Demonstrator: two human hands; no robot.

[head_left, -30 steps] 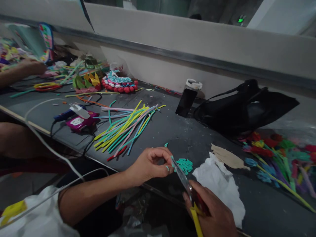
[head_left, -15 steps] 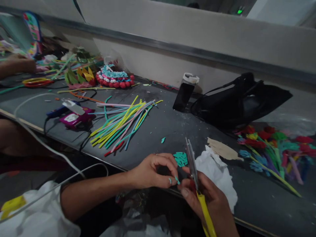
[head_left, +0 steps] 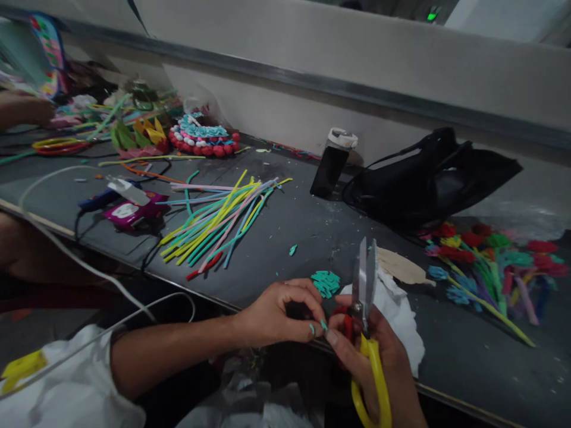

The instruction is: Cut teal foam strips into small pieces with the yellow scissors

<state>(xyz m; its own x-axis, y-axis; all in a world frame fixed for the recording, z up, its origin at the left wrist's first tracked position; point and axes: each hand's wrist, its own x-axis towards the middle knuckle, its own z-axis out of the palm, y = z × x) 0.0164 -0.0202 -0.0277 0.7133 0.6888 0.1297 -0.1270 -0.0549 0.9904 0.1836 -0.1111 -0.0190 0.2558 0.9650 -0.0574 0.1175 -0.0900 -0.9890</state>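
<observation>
Near the table's front edge, my left hand (head_left: 285,315) pinches a small teal strip (head_left: 323,325) between thumb and fingertips. My right hand (head_left: 379,356) holds scissors (head_left: 372,351) with a yellow handle, blades pointing up and away from me and slightly parted. Its thumb tip meets the lower end of the teal strip. Something red (head_left: 347,321) shows among the right fingers; I cannot make out what it is. Just beyond my left hand lies a small heap of cut teal pieces (head_left: 325,284). Crumpled white paper (head_left: 399,327) lies behind my right hand.
Coloured sticks (head_left: 223,220) lie fanned out left of centre, near a purple device (head_left: 134,211) with cables. A bottle (head_left: 332,160) and a black bag (head_left: 410,178) stand at the back. Craft flowers (head_left: 495,267) lie at right. Another person's hand (head_left: 27,110) is at far left.
The scissors have turned in my right hand, so the blades show broader and the yellow loop is in view. Both hands stay close together around the teal strip. The view has shifted slightly.
</observation>
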